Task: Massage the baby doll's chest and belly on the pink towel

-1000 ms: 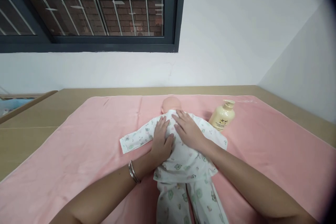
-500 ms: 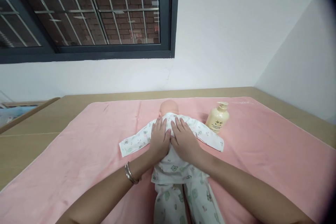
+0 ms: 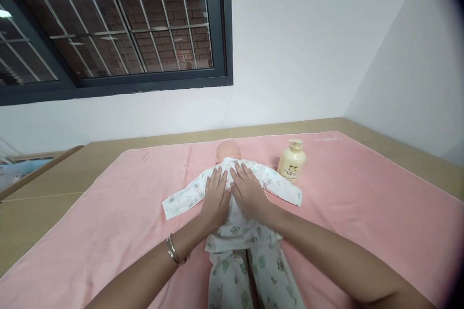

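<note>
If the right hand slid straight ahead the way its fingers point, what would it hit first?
Most likely the doll's bare head. The right hand lies flat on the doll's printed top, fingers aimed up and slightly left toward the collar, with the head just past them. The lotion bottle sits well off to the side.

Soft printed cloth suit (image 3: 237, 224) under both hands; matt pink towel (image 3: 119, 212) beneath; glossy plastic bottle (image 3: 291, 166) beside; shiny metal bangle (image 3: 173, 250).

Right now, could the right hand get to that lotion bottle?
Probably yes: the right hand lies flat on the doll, and only bare pink towel separates it from the bottle.
</note>
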